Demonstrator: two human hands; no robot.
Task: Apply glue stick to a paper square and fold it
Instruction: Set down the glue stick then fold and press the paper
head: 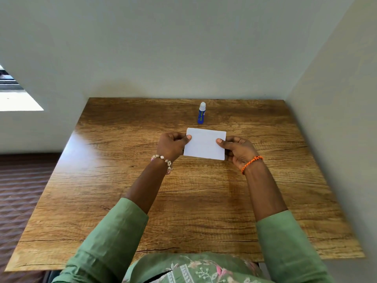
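A white paper is held a little above the wooden table, facing me. My left hand pinches its left edge, thumb on the front. My right hand pinches its right edge the same way. The paper looks wider than tall; I cannot tell whether it is folded. A blue glue stick with a white cap stands upright just beyond the paper, near the table's far edge, untouched by either hand.
The table stands against a pale back wall, with another wall close on the right. To the left, the table edge drops to a brown patterned floor. Green sleeves cover both forearms.
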